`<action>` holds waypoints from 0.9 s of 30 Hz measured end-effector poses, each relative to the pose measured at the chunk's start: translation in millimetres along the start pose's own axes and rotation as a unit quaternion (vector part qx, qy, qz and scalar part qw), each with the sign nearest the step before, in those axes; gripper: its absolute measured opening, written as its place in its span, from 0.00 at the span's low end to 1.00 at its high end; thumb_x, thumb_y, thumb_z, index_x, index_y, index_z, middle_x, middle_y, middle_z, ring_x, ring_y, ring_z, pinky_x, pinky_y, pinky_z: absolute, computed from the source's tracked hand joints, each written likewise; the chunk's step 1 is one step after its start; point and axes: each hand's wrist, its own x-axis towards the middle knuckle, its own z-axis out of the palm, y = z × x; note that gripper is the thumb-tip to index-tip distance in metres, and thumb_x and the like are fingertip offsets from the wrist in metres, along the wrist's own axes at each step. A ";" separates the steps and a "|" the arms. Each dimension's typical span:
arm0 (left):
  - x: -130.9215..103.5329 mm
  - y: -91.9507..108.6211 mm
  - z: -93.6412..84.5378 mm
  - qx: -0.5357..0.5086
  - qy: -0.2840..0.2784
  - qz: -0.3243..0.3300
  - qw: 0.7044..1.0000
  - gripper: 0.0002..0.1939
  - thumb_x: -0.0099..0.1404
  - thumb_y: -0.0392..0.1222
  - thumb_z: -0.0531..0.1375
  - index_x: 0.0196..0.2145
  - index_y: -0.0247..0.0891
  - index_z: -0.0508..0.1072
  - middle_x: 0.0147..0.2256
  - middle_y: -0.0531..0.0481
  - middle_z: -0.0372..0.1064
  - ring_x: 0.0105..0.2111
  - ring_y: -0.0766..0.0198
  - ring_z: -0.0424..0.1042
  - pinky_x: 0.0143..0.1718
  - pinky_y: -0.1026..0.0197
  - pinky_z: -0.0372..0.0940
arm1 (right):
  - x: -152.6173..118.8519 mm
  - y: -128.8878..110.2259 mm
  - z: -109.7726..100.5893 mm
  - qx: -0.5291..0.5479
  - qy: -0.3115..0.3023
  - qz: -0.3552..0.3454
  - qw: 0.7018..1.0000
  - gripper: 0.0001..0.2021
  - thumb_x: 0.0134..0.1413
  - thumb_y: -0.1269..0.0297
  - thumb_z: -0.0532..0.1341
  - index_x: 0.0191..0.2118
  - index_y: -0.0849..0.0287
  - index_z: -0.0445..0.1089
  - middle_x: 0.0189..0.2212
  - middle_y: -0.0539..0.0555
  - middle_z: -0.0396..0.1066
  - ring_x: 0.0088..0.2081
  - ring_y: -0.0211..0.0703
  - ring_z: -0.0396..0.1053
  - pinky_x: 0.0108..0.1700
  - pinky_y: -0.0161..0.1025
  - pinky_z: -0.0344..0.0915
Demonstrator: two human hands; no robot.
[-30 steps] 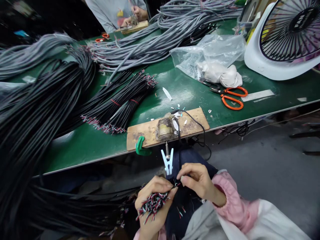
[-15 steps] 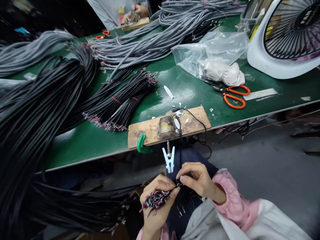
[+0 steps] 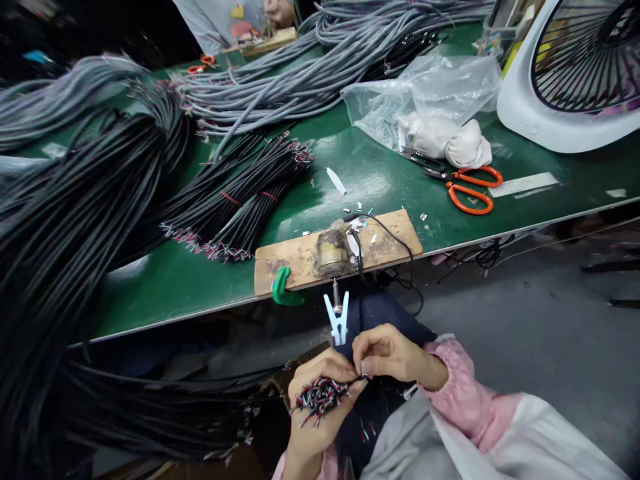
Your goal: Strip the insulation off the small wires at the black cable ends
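My left hand (image 3: 320,400) is wrapped round a bundle of thin black cables (image 3: 323,398), whose stripped ends show red, white and black wires. Thumb and forefinger of that hand pinch one cable end at the right. My right hand (image 3: 387,357) is closed in a pinch on the wires of the same cable end, its fingertips touching those of the left; the tips of the wires are mostly hidden. Just above the hands, a light blue clothespin (image 3: 338,319) hangs at a metal tip below a wooden board (image 3: 293,260) on the table edge.
Black cable bundles (image 3: 235,193) and grey cables (image 3: 280,100) cover the left and back of the green table (image 3: 320,167). Orange-handled scissors (image 3: 470,190), a plastic bag (image 3: 420,93) and a white fan (image 3: 530,100) are at right. A green clamp (image 3: 285,288) grips the board. Another person's hand (image 3: 280,12) is at the back.
My right fingertips have moved slightly down, closer to my left fingertips at the cable end. The held bundle has shifted a little to the right.
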 end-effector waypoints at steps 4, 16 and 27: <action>1.2 0.7 -0.5 0.004 -0.010 0.019 1.000 0.12 0.57 0.25 0.69 0.28 0.40 0.74 0.27 0.55 0.74 0.26 0.65 0.72 0.30 0.64 0.68 | -1.4 -3.0 0.8 -0.008 -0.012 0.012 1.000 0.23 0.58 0.44 0.68 0.32 0.64 0.69 0.27 0.49 0.65 0.27 0.33 0.62 0.31 0.32 0.62; -0.9 -6.0 -0.1 -0.017 0.062 -0.003 0.998 0.11 0.55 0.26 0.71 0.28 0.41 0.77 0.26 0.56 0.77 0.26 0.65 0.76 0.30 0.66 0.71 | -1.4 -6.7 9.0 -0.180 0.102 -0.061 0.976 0.21 0.66 0.48 0.61 0.33 0.63 0.70 0.26 0.49 0.65 0.27 0.35 0.62 0.31 0.33 0.61; -15.7 -9.8 1.3 -0.123 0.072 -0.111 0.984 0.06 0.63 0.34 0.69 0.29 0.39 0.78 0.23 0.56 0.74 0.22 0.65 0.75 0.26 0.65 0.69 | -1.4 -8.7 10.4 -0.228 0.051 -0.200 0.952 0.11 0.67 0.60 0.63 0.40 0.63 0.79 0.33 0.58 0.76 0.36 0.42 0.72 0.39 0.38 0.70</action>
